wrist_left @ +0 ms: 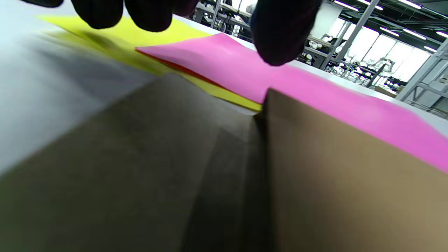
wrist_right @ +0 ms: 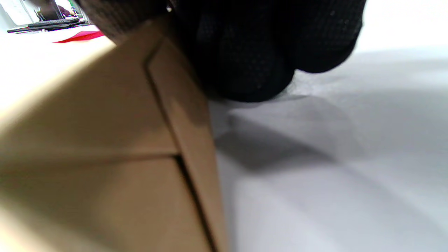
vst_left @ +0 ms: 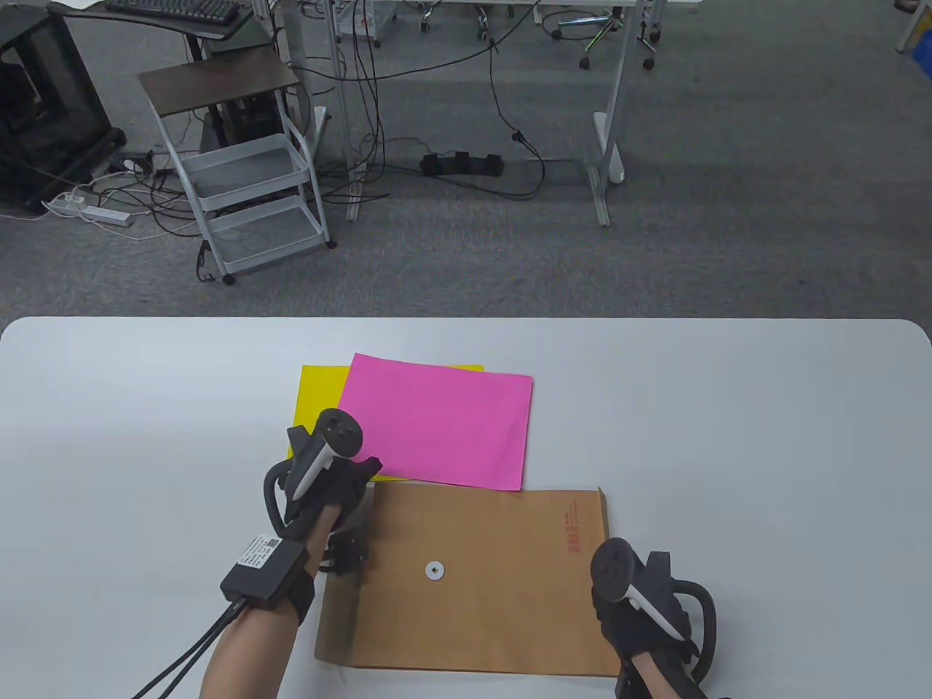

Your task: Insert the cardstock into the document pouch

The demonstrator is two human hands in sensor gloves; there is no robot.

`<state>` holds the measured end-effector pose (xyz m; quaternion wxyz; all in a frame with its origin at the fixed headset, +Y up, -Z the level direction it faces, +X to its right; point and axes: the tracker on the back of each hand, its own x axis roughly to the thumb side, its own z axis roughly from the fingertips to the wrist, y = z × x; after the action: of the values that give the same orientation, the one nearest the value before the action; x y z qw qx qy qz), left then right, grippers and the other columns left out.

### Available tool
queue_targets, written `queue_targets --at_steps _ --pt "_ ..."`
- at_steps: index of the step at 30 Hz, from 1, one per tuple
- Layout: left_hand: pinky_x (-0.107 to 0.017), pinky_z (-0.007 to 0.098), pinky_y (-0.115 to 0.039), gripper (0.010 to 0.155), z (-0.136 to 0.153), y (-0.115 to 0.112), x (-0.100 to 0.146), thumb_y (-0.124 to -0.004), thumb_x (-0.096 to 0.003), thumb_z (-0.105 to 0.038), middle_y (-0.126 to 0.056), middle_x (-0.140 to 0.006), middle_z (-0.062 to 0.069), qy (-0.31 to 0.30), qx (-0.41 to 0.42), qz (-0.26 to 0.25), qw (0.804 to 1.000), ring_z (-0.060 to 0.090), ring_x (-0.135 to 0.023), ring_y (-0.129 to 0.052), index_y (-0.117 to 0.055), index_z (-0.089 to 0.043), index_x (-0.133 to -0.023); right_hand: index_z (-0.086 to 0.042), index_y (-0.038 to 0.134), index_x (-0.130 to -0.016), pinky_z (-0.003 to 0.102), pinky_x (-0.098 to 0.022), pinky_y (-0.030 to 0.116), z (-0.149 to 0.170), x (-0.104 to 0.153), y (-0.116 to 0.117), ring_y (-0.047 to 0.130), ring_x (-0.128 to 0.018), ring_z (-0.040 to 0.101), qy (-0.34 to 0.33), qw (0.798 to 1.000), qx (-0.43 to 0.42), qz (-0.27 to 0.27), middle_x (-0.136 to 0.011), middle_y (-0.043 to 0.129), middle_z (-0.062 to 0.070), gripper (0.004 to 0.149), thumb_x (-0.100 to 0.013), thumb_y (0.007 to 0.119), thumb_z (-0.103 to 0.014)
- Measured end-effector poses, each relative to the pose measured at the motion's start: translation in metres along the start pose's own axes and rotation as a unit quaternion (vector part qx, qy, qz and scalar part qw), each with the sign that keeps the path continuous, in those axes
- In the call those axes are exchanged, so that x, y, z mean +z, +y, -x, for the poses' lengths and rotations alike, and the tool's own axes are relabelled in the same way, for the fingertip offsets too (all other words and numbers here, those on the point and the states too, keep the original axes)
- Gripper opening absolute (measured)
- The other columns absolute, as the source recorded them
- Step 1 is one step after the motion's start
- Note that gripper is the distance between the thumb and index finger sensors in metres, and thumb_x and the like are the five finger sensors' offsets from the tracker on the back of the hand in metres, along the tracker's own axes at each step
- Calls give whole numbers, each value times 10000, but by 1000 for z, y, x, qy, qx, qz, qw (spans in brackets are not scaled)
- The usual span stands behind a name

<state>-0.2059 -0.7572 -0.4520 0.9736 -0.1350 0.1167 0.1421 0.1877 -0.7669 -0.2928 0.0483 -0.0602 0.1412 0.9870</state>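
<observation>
The pink cardstock [vst_left: 444,422] lies flat on the white worktop [vst_left: 728,437], and it covers most of a yellow cardstock [vst_left: 317,397] sheet under it; only the left strip and a thin far edge of the yellow one show. The near edge of the pink sheet touches, or slightly overlaps, the far edge of the brown kraft document pouch [vst_left: 502,582], which lies flat just in front of it (closer to the person). The pouch has a round white string button [vst_left: 435,570] in the middle and red printed text [vst_left: 574,528] near its right end.

The left hand [vst_left: 328,480] is at the far left corner of the pouch, beside the near left corner of the cardstock. In the left wrist view its fingers [wrist_left: 280,38] hang just above the pink and yellow sheets, only loosely bent, and they hold nothing; the left end of the pouch looks lifted there, a little blurred.

The right hand [vst_left: 641,611] is at the near right corner of the pouch. In the right wrist view its fingers [wrist_right: 252,52] are against the pouch edge, but I cannot tell if they pinch it or only press.

Behind the worktop, on the grey carpet, stand a white rolling cart [vst_left: 240,175] and desk legs with many cables.
</observation>
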Motion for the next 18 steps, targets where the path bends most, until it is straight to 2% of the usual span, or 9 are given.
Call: queue_targets --at_steps 4,8,13,18 --pt "-630 858 -421 1050 -6 -6 -16 -705 -608 -576 -372 -1155 512 10 -46 8 999 779 -961 -415 -234 159 -1192 37 641 -968 443 -438 795 0 0 0 953 -471 216 1 1000 -4 -2 -690 851 157 214 -802 647 -97" --pt "-633 864 -398 1121 -12 -8 -26 -697 -601 -595 -298 -1142 562 27 -80 53 995 814 -945 -356 -156 202 -1175 37 642 -969 441 -438 796 0 0 0 952 -470 214 1 1000 0 2 -690 851 154 215 -803 646 -99" --pt "-652 842 -421 1110 -10 0 -33 -759 -607 -519 -301 -1121 573 36 -56 80 995 809 -932 -406 -147 221 -1164 37 643 -968 440 -437 796 0 0 0 953 -469 213 2 1000 0 3 -690 851 153 217 -801 648 -102" --pt "-668 798 -467 1098 -7 7 -40 -796 -600 -470 -353 -1113 521 48 -46 94 993 746 -919 -488 -167 233 -1162 40 642 -967 441 -436 797 -1 0 0 953 -468 214 3 1000 8 4 -688 851 155 221 -798 650 -103"
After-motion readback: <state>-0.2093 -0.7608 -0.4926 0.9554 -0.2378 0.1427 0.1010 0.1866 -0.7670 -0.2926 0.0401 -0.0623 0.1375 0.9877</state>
